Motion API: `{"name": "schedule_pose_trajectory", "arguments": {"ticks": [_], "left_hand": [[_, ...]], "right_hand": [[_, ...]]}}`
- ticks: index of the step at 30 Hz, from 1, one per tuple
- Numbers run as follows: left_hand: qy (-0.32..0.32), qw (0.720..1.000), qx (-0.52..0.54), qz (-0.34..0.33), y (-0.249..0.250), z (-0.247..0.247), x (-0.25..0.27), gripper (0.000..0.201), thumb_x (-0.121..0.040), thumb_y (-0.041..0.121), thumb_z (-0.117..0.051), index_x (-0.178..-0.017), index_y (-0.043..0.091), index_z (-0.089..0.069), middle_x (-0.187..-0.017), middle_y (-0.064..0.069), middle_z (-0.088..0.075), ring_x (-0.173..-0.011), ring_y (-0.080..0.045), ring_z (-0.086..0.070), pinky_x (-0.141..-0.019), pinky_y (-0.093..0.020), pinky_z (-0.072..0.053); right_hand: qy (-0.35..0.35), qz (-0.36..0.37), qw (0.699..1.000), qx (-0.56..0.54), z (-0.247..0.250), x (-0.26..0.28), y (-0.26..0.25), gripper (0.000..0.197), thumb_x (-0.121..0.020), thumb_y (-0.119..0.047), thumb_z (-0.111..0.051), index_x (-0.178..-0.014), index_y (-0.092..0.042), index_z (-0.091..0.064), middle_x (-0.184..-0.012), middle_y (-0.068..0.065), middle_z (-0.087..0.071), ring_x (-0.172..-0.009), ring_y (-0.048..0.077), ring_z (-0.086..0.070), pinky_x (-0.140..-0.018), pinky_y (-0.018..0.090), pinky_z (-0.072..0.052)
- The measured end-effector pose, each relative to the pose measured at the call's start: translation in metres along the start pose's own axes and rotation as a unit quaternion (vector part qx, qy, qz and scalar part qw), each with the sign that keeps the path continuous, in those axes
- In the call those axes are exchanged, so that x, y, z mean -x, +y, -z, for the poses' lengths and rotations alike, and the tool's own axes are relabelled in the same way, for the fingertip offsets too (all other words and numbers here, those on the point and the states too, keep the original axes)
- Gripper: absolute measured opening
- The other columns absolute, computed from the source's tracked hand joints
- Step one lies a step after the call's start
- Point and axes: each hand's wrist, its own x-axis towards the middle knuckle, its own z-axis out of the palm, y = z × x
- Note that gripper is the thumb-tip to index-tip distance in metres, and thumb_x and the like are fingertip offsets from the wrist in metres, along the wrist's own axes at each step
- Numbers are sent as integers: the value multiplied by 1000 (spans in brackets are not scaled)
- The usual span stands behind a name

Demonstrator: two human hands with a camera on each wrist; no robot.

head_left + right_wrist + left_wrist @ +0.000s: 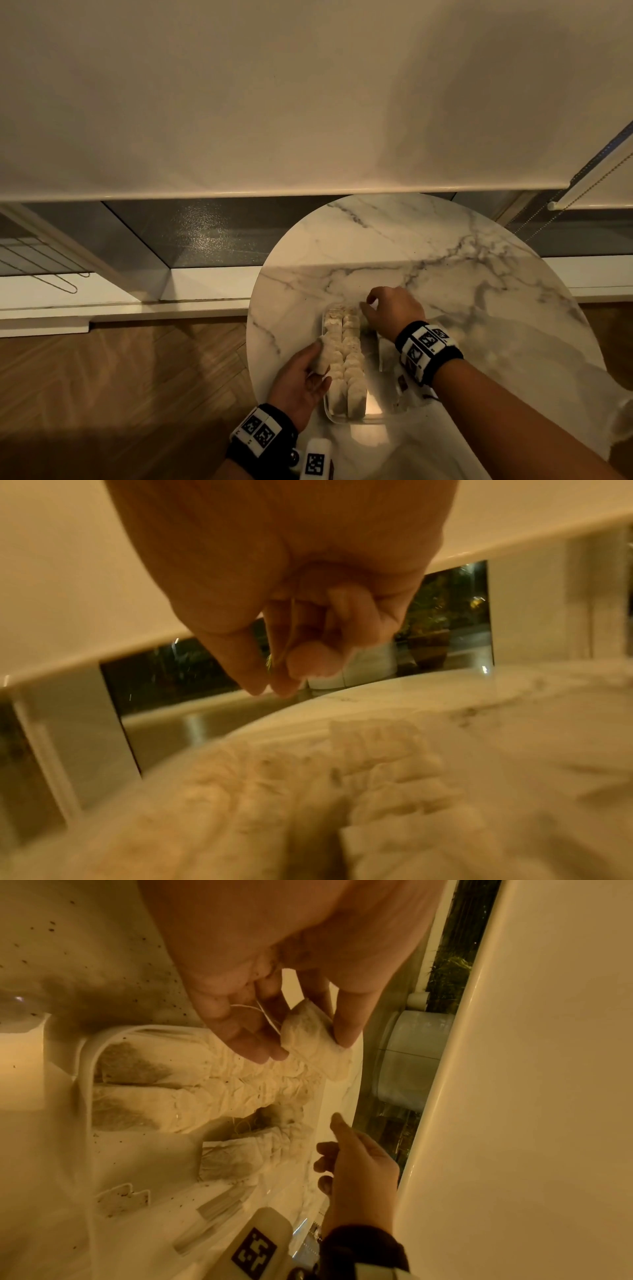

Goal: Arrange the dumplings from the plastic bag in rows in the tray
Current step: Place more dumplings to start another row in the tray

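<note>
A clear tray [372, 409] sits on the near part of the round marble table [445, 246]. Two long rows of pale, crinkled dumplings [344, 359] stand packed in it; the left wrist view shows a shorter third row [240, 1156]. My left hand [301, 380] is at the tray's left edge and pinches one dumpling [311, 1039] between thumb and fingers, just above the rows. My right hand [387, 313] hovers at the tray's far end with its fingers curled. A thin thread [290, 631] runs between them. The clear plastic bag [407, 390] lies crumpled right of the tray.
The table's left edge [251, 342] is close to my left hand, with wooden floor [120, 377] below. A window sill [120, 301] and a lowered roller blind [274, 102] stand behind the table. Dark specks dot the tabletop around the tray.
</note>
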Motion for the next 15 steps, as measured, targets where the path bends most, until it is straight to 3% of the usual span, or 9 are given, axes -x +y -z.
{"name": "schedule_pose_trajectory", "arguments": {"ticks": [3,6,9,12,15], "left_hand": [[-25,999,-38,-29,0,-5,4,36,-85,29,-74,-117,14,-73,-110,-8,-75,-98,-21,-66,-79,-34,-51],[-46,995,-74,-54,-2,-11,8,28,-87,26,-70,-113,17,-75,-109,-7,-75,-96,-19,-65,-84,-33,-48],[-55,991,-108,-63,-5,-12,9,21,-87,23,-70,-106,18,-78,-111,-7,-75,-101,-20,-65,-89,-36,-45],[-46,987,-136,-71,-8,-11,8,21,-88,21,-71,-107,16,-77,-110,-9,-75,-101,-22,-65,-85,-35,-46],[-25,983,-159,-92,-11,-10,6,19,-91,24,-69,-105,13,-75,-99,-8,-75,-92,-23,-65,-78,-34,-50]], "right_hand": [[-84,24,969,-233,1,29,-14,28,-88,-53,-64,-92,-26,-74,-76,-5,-72,-65,7,-66,-63,25,-56],[-141,63,916,-370,-5,54,-24,17,-89,-35,-71,-92,-18,-75,-75,1,-72,-64,7,-65,-57,20,-51],[-128,57,902,-408,-13,66,-22,13,-91,-23,-69,-91,-11,-74,-70,2,-69,-62,9,-63,-53,19,-49],[-118,47,900,-417,-15,71,-16,10,-90,-23,-71,-89,-13,-75,-70,6,-70,-62,10,-62,-52,21,-49],[-103,36,910,-401,-10,71,-10,11,-84,-26,-77,-85,-15,-73,-71,8,-71,-59,10,-62,-53,21,-49]]}}
